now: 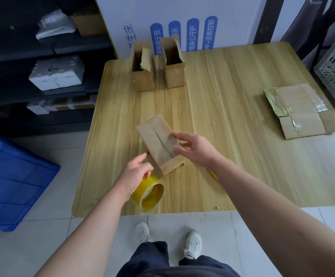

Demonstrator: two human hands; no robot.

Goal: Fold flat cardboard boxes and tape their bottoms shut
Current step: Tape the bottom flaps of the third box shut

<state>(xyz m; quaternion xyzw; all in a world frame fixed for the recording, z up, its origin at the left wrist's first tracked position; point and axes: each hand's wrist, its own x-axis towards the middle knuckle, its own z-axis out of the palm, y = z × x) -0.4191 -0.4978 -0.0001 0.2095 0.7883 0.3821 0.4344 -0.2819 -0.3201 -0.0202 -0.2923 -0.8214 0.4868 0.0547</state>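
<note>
The left grip [137, 174] was closed on a tape roll [152, 193], the right grip [193, 148] on the box [156, 140]. At a wooden table [222, 116] by shelves [78, 44], the box was held between them.

We mark from the box [158, 140] on the table [212, 108] | tape roll [148, 193] just before it, leftward, under our left hand [136, 172] | right hand [194, 148] at its right side | two upright boxes [142, 80] behind it (side by side, apart) | flat cardboard stack [300, 110] well right | floor crate [8, 186] far left
</note>
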